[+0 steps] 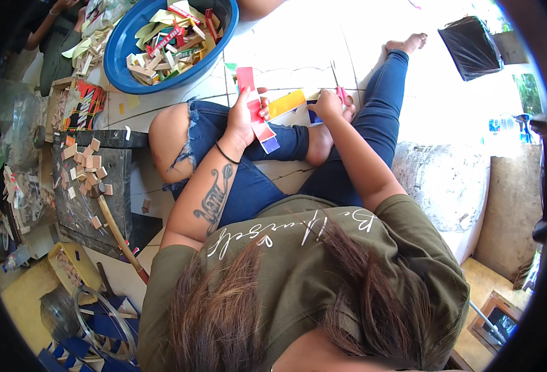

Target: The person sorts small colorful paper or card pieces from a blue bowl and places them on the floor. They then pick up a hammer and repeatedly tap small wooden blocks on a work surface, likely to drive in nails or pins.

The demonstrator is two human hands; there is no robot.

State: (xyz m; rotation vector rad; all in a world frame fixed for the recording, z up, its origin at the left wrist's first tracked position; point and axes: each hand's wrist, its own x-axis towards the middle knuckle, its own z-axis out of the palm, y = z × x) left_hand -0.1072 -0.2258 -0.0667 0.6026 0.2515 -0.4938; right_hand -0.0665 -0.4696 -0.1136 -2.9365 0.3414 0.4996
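My left hand (242, 116) is closed around several flat red-pink strips (245, 79), paper or thin plastic; a blue-purple end (270, 145) hangs below. From beside its fingers a yellow strip (287, 104) reaches toward my right hand (328, 105). That hand's fingers are curled in a pinch at a dark blue strip piece (312, 115) near the yellow strip's far end. Just beyond it are scissors with pink handles (344, 97), blades pointing away; whether the hand touches them I cannot tell. My legs in torn jeans (373, 102) are folded around this spot.
A blue basin (113, 65) full of wooden pieces and coloured strips stands at the far left. Small wooden blocks and a long-handled tool (121, 234) lie on a dark low bench (109, 208) at my left. A black-wrapped box (470, 48) is far right; another person sits far left.
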